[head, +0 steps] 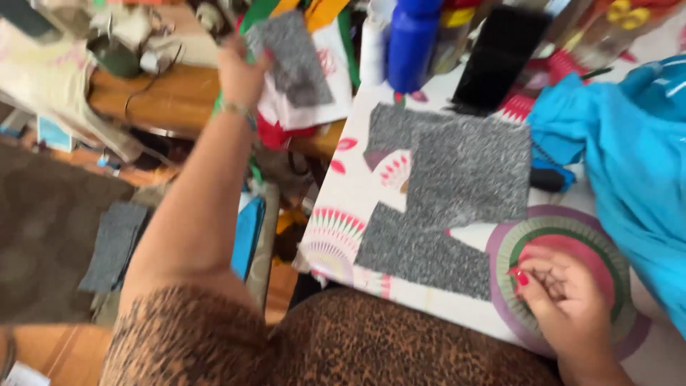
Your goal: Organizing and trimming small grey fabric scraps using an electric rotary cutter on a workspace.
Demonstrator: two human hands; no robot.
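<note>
Cluttered sewing corner, honestly: a table [429, 304] under a white cloth printed with pink fans, with a wooden bench beside it piled with scraps. The person's left hand [241, 71] is stretched well out past the table's left edge, fingers closed on the edge of a small piece of grey speckled fabric [291, 57] held up over the heap on the bench. The right hand [561, 300] rests near the table's front right corner, on a round mat [572, 236] ringed in purple, green and pink; its fingers are loosely curled, and whether they pinch anything can't be made out, since the frame is blurry. Between the two hands, across the middle of the table, lies the big sheet of the same grey fabric [457, 179], already cut into a stepped shape with notches missing along its left side. Judging by that, some cutting is done: at least one piece is off and in hand, and plenty of the sheet is left. More grey pieces [114, 243] lie stacked down on the floor left of the person's arm. Further out, a bright blue garment [629, 157] is bunched along the right edge, and a blue bottle [411, 43] and a black flat thing [496, 53] stand at the far edge.
</note>
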